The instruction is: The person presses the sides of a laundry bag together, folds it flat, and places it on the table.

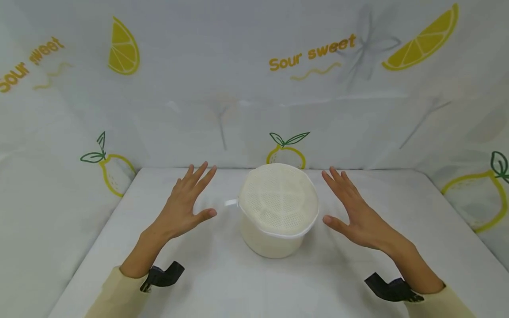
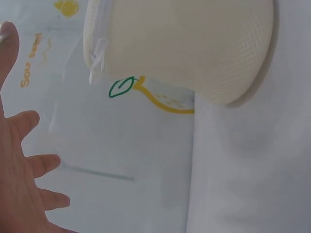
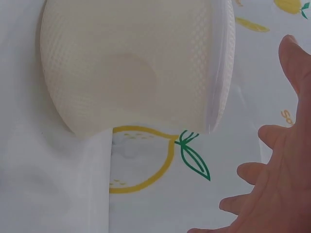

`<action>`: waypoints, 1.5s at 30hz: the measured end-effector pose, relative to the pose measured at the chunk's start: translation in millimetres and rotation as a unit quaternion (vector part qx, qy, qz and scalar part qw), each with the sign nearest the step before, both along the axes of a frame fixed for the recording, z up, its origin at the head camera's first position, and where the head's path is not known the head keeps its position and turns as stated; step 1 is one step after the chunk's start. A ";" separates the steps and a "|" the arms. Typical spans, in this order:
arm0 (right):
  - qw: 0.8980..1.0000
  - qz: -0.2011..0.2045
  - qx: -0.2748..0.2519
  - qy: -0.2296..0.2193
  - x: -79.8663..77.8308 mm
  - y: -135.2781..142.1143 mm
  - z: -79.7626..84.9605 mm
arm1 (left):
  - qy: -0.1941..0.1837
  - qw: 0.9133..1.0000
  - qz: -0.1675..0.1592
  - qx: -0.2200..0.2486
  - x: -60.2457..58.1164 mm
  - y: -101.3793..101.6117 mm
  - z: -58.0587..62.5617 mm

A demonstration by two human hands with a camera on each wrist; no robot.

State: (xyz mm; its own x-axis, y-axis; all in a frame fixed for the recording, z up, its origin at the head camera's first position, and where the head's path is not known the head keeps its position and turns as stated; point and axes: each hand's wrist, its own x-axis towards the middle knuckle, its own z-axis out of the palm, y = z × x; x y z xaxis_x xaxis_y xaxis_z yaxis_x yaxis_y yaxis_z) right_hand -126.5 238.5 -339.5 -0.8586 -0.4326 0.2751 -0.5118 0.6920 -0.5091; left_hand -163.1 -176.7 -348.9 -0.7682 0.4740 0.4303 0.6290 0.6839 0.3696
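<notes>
A cream-white mesh laundry bag [image 1: 278, 201], shaped like a drum, stands upright on the white table. Its round netted top faces up, and a white zipper band [image 3: 219, 63] runs around the upper rim. A small white tab [image 1: 230, 202] sticks out on its left side; the left wrist view shows a zipper end [image 2: 97, 60] hanging there. To the left of the bag, my left hand [image 1: 183, 203] is raised with fingers spread, apart from it. My right hand [image 1: 355, 212] mirrors this on the right, fingers straight and thumb out, touching nothing. Both palms face the bag's sides.
The white tabletop [image 1: 222, 291] ends at the back against a pale curtain [image 1: 238, 119] printed with lemons and lettering. The curtain also encloses the left and right sides. Each sleeve cuff carries a black strap-like piece, one on the left wrist [image 1: 163, 276], one on the right [image 1: 391, 289].
</notes>
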 end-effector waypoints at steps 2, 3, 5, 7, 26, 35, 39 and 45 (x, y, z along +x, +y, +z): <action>1.000 0.003 0.001 0.000 -0.9 -3.5 0.0 | 0.001 1.000 -0.005 -0.003 -0.8 4.9 1.2; 1.000 0.004 0.003 0.001 -1.4 -5.2 -0.4 | 0.002 1.000 -0.006 -0.005 -1.1 7.2 1.3; 1.000 0.009 0.006 0.002 -2.5 -9.0 -1.4 | 0.003 1.000 -0.009 -0.009 -1.4 11.2 1.2; 1.000 0.011 0.007 0.003 -3.9 -12.9 -3.1 | 0.004 1.000 -0.010 -0.011 -1.6 15.2 1.2; 1.000 0.028 0.005 0.001 -14.0 -35.9 -13.4 | 0.004 0.999 -0.038 -0.022 -6.2 50.2 -1.5; 0.999 0.033 0.009 0.004 -16.7 -39.6 -16.5 | 0.005 0.998 -0.044 -0.050 -7.8 68.3 -3.4; 0.999 0.030 0.013 0.006 -17.2 -40.8 -16.3 | 0.006 0.997 -0.044 -0.058 -9.7 74.6 -4.2; 0.999 0.033 0.009 0.002 -16.8 -41.9 -17.9 | 0.014 0.996 -0.030 -0.080 -9.3 80.7 -7.8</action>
